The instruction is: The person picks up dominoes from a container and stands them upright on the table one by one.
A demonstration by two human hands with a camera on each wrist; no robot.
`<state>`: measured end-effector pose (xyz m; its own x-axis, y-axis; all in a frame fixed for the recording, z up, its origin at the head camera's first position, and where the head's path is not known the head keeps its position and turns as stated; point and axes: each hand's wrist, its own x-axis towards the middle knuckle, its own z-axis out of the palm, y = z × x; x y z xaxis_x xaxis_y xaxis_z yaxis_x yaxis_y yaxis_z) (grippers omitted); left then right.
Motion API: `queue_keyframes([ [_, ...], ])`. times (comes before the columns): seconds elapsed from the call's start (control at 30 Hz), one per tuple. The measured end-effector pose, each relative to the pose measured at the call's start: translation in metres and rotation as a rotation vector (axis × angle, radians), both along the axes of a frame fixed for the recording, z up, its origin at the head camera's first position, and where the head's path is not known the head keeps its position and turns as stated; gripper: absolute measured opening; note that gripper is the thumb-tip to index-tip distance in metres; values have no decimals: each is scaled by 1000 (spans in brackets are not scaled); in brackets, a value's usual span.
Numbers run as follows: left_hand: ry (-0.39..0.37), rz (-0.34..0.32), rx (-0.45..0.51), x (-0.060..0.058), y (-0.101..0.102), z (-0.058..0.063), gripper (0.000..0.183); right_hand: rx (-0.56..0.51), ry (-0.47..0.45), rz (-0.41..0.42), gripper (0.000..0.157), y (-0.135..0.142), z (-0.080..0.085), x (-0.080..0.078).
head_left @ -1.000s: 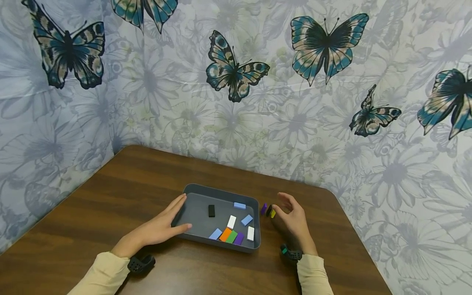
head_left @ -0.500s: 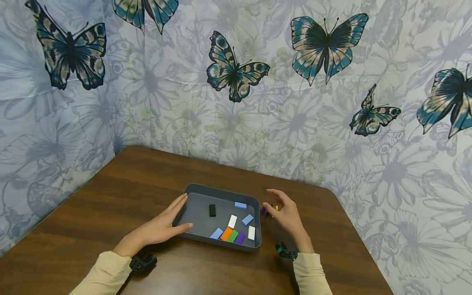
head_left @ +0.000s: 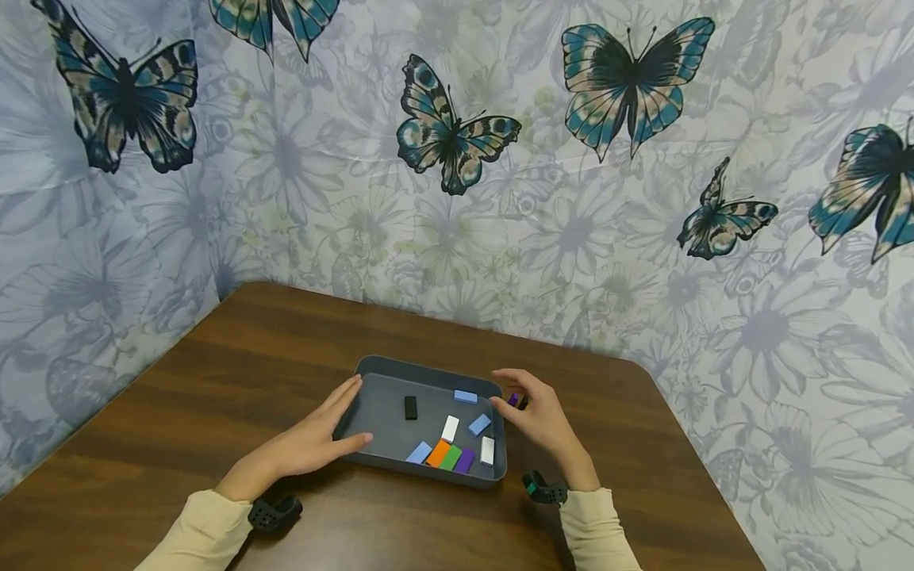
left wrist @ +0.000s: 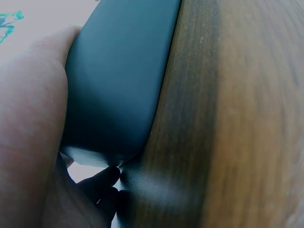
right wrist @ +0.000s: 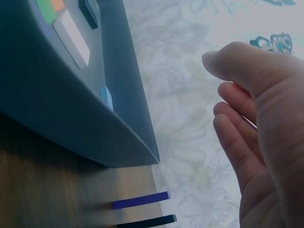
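A grey tray (head_left: pixel 382 381) holds small flat domino-like blocks: a black block (head_left: pixel 410 408), a white block (head_left: pixel 450 429), an orange block (head_left: pixel 438 454), a green block (head_left: pixel 451 457), a purple block (head_left: pixel 464 461) and several light blue ones. My left hand (head_left: pixel 303 444) rests against the tray's left end, fingers straight and thumb at the near rim. By the right rim, my right hand (head_left: pixel 539 416) hovers with thumb and fingers apart; the right wrist view shows nothing between them. Beyond it, a purple block (right wrist: pixel 141 200) and a dark block (right wrist: pixel 147 221) stand on edge, partly hidden in the head view.
The brown wooden table (head_left: pixel 300 333) reaches back to a wall covering (head_left: pixel 457 262) printed with butterflies and flowers. Dark bands (head_left: pixel 274 513) sit on both wrists.
My right hand has moved left from beside the standing blocks to the tray's right rim. The yellow block seen there earlier is out of sight. My left hand has stayed put.
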<state>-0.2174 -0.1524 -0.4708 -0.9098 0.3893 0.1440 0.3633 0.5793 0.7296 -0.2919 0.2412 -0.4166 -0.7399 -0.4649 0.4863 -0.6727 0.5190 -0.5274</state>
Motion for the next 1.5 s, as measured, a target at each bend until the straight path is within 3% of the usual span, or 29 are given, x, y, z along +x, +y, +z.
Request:
queue_keyframes([
  [0.27,15,3,2,-4,-1,1,100,22,-17,46,41,-10,5,1],
  [0.6,-10,4,-1,-4,0,-2,101,39,-79,98,37,-22,-5,6],
  [0.9,-9,11,-7,-5,0,-3,102,66,-70,217,39,-35,-10,8],
  [1.17,-17,14,6,-6,1,-4,103,124,-34,252,39,-44,-14,12],
  [1.5,22,16,-10,-1,2,-2,100,186,-115,319,44,-55,-17,20],
])
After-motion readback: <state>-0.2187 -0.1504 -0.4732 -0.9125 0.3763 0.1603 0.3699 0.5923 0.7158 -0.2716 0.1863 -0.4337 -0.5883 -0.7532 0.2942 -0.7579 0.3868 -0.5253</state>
